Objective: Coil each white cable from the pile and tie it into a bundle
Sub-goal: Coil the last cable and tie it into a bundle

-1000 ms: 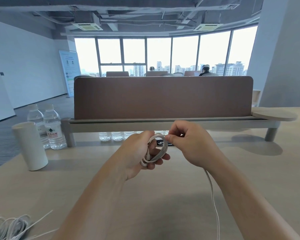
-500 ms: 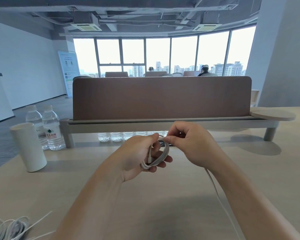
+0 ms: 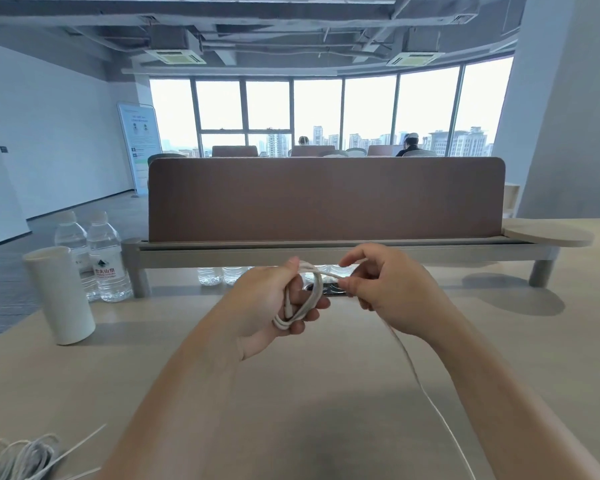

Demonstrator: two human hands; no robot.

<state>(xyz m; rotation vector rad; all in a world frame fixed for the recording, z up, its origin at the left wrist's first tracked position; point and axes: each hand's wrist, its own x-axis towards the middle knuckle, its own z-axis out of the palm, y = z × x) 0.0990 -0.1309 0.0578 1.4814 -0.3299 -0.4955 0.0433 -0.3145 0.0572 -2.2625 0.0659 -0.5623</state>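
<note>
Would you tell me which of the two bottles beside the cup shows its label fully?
The right bottle; the left bottle is partly hidden behind the cup.

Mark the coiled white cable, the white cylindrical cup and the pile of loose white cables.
Coiled white cable point(image 3: 316, 289): head view, right side of the loop.
White cylindrical cup point(image 3: 61, 296): head view, side wall.
Pile of loose white cables point(image 3: 18, 459): head view, middle of tangle.

The pile of cables point(image 3: 14, 457) at lower left is cut by the left and bottom frame edges. The white cable point(image 3: 305, 308) trails from the right hand point(image 3: 392, 292) off the bottom edge, its end unseen. A dark object point(image 3: 331, 289) on the surface point(image 3: 326, 410) is mostly hidden behind the right hand and the left hand point(image 3: 267, 299), and the poster point(image 3: 140, 147) print at upper left is too small to read.
</note>
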